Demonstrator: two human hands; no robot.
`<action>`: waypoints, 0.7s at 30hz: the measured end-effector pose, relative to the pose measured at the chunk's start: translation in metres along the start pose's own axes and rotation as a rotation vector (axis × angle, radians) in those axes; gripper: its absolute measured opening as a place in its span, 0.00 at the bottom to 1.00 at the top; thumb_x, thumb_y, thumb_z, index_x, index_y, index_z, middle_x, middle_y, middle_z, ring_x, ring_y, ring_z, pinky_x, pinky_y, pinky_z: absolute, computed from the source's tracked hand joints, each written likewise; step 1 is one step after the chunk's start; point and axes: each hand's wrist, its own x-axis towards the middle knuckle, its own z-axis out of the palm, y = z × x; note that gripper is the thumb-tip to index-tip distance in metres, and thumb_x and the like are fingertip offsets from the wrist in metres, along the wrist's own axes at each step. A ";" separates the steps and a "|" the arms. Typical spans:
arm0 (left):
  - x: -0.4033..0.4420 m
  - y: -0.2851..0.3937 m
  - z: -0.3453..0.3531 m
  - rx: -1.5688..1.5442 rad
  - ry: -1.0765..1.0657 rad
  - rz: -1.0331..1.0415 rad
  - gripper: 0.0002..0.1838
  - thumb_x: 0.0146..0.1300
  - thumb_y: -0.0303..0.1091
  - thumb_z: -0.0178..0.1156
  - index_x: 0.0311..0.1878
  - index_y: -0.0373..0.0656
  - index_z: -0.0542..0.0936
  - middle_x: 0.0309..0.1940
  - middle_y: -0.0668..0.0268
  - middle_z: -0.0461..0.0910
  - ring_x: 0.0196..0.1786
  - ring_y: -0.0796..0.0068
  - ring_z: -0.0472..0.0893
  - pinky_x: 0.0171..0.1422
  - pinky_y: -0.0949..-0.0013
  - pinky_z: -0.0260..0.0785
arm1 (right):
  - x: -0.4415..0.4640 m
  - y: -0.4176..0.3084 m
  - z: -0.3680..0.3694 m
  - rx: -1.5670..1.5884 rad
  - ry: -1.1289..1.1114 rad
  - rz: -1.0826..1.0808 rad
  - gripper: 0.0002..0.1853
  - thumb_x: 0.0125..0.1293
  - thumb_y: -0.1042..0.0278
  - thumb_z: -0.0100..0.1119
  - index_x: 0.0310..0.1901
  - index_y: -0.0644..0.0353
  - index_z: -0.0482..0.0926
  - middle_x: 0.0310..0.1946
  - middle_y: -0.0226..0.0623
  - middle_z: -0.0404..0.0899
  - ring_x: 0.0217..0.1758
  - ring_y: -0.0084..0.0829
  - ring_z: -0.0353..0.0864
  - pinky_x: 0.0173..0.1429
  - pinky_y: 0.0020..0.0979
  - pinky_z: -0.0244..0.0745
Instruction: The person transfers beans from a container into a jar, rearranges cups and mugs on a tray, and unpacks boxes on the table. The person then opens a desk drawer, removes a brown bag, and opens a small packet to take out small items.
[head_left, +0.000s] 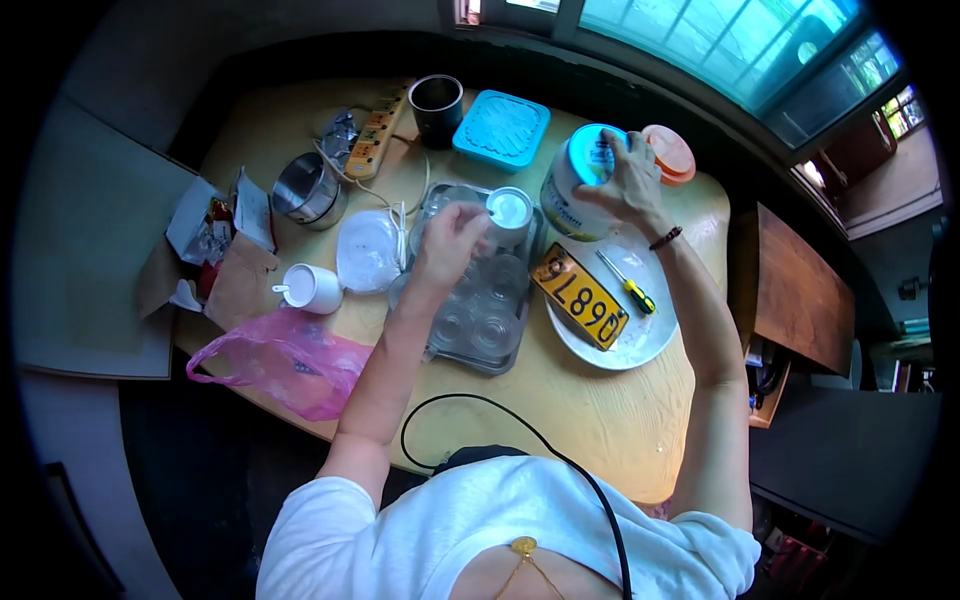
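Note:
My left hand [455,240] is closed in a pinch right beside the rim of a white cup [511,222]; what its fingertips hold is too small to make out. That cup stands at the back of a clear plastic tray with round cavities [478,318]. To the right, my right hand [630,185] grips the top of a large white jar [572,205], thumb and fingers spread around its blue lid [592,152]. Below the jar, a yellow number plate [580,297] and a yellow-and-black screwdriver [637,293] lie on a white plate [652,340].
Left on the table are a white cup with a spoon [312,289], a pink plastic bag [285,365], a steel pot [308,190] and an opened box [225,225]. Behind stand a power strip [378,135], a dark mug [437,112], a blue-lidded container [502,130] and an orange lid [670,152].

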 end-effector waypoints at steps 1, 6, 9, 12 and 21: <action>0.021 -0.002 0.003 0.005 0.014 0.009 0.10 0.63 0.33 0.55 0.45 0.38 0.75 0.36 0.66 0.79 0.31 0.82 0.76 0.35 0.80 0.67 | 0.015 0.000 -0.001 0.040 -0.057 0.050 0.49 0.32 0.47 0.67 0.61 0.59 0.66 0.55 0.53 0.61 0.58 0.51 0.60 0.57 0.47 0.61; 0.135 -0.052 -0.004 -0.161 0.168 -0.251 0.11 0.59 0.31 0.57 0.41 0.34 0.73 0.32 0.60 0.76 0.29 0.71 0.78 0.32 0.73 0.71 | 0.062 0.013 0.054 0.009 -0.033 0.149 0.48 0.33 0.46 0.68 0.60 0.56 0.66 0.55 0.52 0.60 0.58 0.51 0.60 0.57 0.49 0.61; 0.192 -0.087 -0.005 -0.424 0.235 -0.516 0.14 0.60 0.30 0.56 0.46 0.33 0.69 0.40 0.53 0.73 0.38 0.64 0.77 0.37 0.69 0.73 | 0.075 0.020 0.088 -0.031 -0.004 0.175 0.49 0.33 0.45 0.69 0.61 0.55 0.65 0.57 0.53 0.58 0.59 0.52 0.59 0.57 0.51 0.60; 0.229 -0.115 0.002 -0.479 0.293 -0.581 0.20 0.59 0.27 0.56 0.53 0.34 0.64 0.49 0.47 0.68 0.46 0.53 0.74 0.44 0.59 0.73 | 0.082 0.032 0.114 -0.019 -0.017 0.238 0.50 0.36 0.41 0.68 0.63 0.54 0.63 0.62 0.55 0.54 0.64 0.56 0.54 0.61 0.54 0.57; 0.273 -0.134 0.018 -0.543 0.355 -0.446 0.13 0.59 0.26 0.58 0.48 0.43 0.72 0.40 0.59 0.74 0.40 0.61 0.75 0.42 0.54 0.71 | 0.078 0.096 0.036 -0.284 -0.036 0.416 0.58 0.35 0.26 0.64 0.65 0.56 0.59 0.65 0.58 0.52 0.70 0.59 0.44 0.63 0.66 0.45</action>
